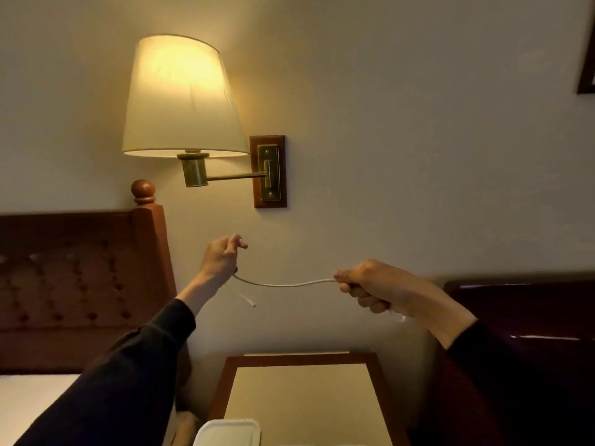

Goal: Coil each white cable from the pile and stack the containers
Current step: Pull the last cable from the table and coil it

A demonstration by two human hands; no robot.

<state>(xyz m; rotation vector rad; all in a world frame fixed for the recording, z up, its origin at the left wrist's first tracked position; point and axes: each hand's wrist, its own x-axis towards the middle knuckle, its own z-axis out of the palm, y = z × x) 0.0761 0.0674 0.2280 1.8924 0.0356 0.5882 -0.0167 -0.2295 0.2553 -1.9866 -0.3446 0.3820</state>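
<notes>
A thin white cable (pixel 283 283) hung in a shallow sag between the two raised hands, the left hand (pixel 222 257) pinching one part and the right hand (pixel 373 289) gripping the other, its blurred ends dangling below each. One cable showed, and one white plastic container (pixel 227 432) sat on the brown-framed bedside table (pixel 302 394) beneath.

Both arms wear long, dark sleeves (pixel 128 365) ending at the wrists; the hands are bare.

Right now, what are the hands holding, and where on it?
Both hold one white cable. The left hand grips near one end, whose tip dangles below; the right hand grips further along, the stretch between sagging slightly.
</notes>
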